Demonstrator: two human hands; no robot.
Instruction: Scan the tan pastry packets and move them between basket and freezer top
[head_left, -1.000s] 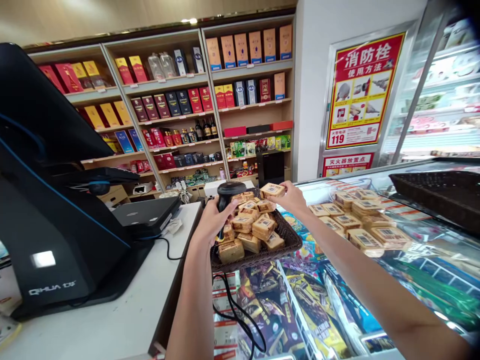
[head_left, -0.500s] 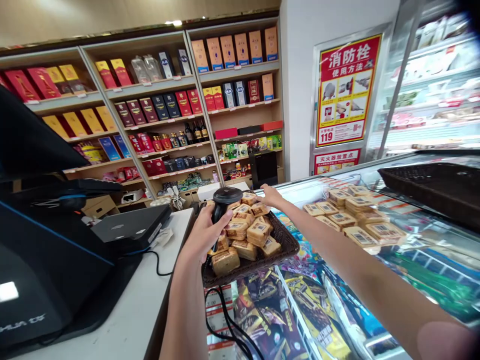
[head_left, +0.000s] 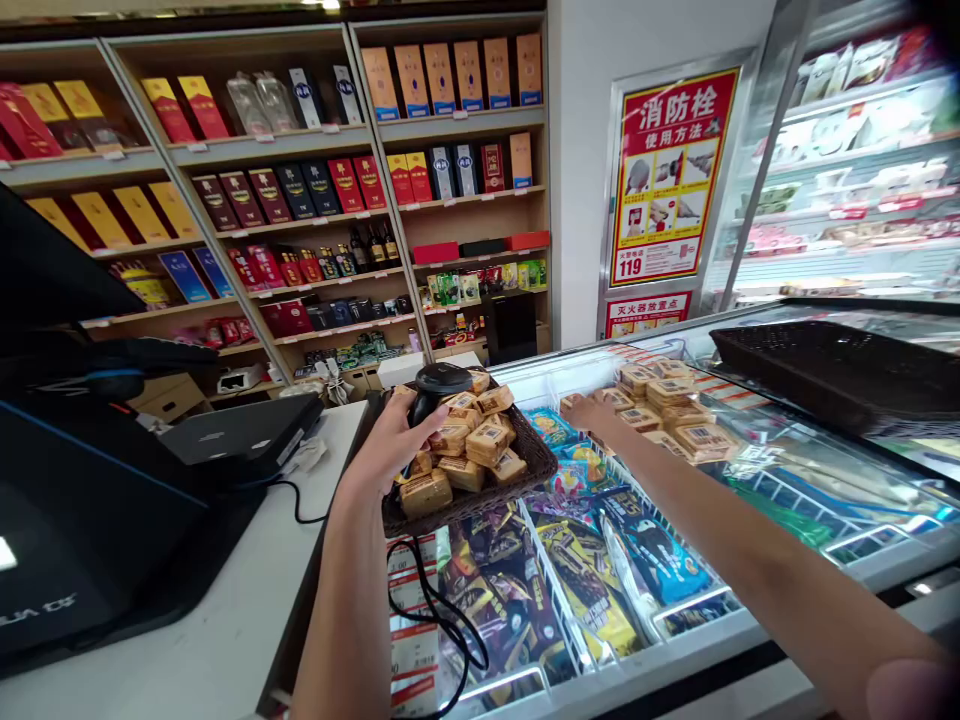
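My left hand (head_left: 401,440) is wrapped round the handle of a black handheld barcode scanner (head_left: 444,378), its head above a dark woven basket (head_left: 536,470). Inside the basket lie many small tan wrapped food packs (head_left: 489,440) with printed labels. My right hand (head_left: 596,415) is at the near left end of more such packs (head_left: 679,395), laid in rows and stacked on the freezer's glass top. Its fingers bend down over a wrapped food pack (head_left: 568,404); the fingertips are partly hidden.
The chest freezer (head_left: 645,640) holds bagged ice creams between white wire dividers. A black tray (head_left: 832,370) rests at its right. On the left, a counter (head_left: 202,610) carries a dark terminal (head_left: 82,500). The scanner's black cable (head_left: 450,625) loops below the basket.
My right hand has moved from the basket's far right edge to the packs on the glass. My left hand still holds the scanner over the basket. The view has shifted right.
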